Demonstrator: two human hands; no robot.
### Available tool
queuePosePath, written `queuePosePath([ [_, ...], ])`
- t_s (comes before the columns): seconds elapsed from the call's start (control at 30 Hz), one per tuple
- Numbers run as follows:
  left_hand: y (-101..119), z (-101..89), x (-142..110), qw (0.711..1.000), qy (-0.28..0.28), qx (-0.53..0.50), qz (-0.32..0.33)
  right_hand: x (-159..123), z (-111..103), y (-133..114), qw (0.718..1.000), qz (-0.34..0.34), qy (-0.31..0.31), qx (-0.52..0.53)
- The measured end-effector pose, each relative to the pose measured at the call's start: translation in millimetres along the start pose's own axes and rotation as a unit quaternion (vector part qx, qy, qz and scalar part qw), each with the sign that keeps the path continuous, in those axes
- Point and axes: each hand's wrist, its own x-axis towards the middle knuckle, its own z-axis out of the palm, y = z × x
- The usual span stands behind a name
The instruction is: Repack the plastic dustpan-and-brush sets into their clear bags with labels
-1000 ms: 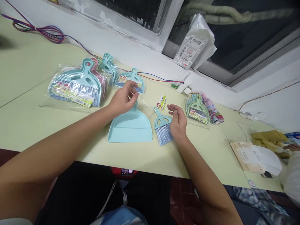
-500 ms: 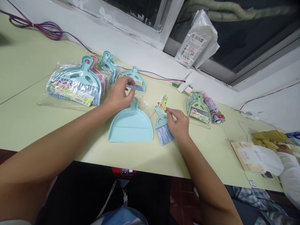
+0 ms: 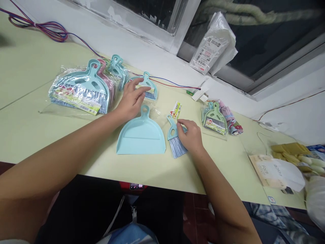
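Note:
A light-blue dustpan (image 3: 141,135) lies on the table in front of me, handle pointing away. Just beyond its handle is my left hand (image 3: 132,100), fingers spread and holding nothing, reaching over the edge of a bagged light-blue dustpan set (image 3: 149,90). To the dustpan's right lies a small light-blue hand brush (image 3: 175,144) with grey-blue bristles. My right hand (image 3: 191,135) is closed at the brush's right side, thumb and forefinger together; it covers part of the brush head. A printed card label (image 3: 176,110) sits above the brush handle.
Bagged dustpan sets (image 3: 80,86) stand in a row at the left. Another bagged green set (image 3: 215,120) and a rolled floral cloth (image 3: 230,118) lie to the right. Cables run along the wall. A paper packet (image 3: 275,171) and a co-worker's gloved hand (image 3: 311,162) are at far right.
My left hand has opened, its fingers stretching out to the right. My right hand has lowered slightly and shifted left over the brush. The dustpan and brush stay in place.

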Motion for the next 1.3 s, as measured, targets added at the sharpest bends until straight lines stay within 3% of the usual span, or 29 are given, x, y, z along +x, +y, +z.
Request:
queuePosePath([
  [0.13,2.2,-1.5,0.5,1.000,-0.010,0.011,-0.006,-0.3,-3.3,0.1,0.999,0.013,-0.025,-0.046],
  [0.33,5.5,-3.5,0.7,1.000,-0.021,0.018,0.009,-1.5,-2.9,-3.0,0.984,0.022,-0.133,-0.116],
  [0.63,-1.5,0.9,3.9,0.999,-0.034,0.002,0.021,2.6,0.7,-7.8,0.984,0.119,-0.118,-0.064],
  [0.97,4.7,-4.8,2.5,0.996,-0.061,0.024,-0.063,3.9,-8.1,-10.9,0.978,0.144,-0.133,-0.071],
  [1.1,7.7,-8.9,3.5,0.992,-0.086,0.033,-0.086,6.2,-15.1,-8.3,0.979,0.161,-0.095,-0.083],
  [1.3,-0.2,-12.1,4.4,0.977,-0.114,0.089,-0.159,8.8,-22.3,-2.1,0.988,0.147,0.034,-0.024],
])
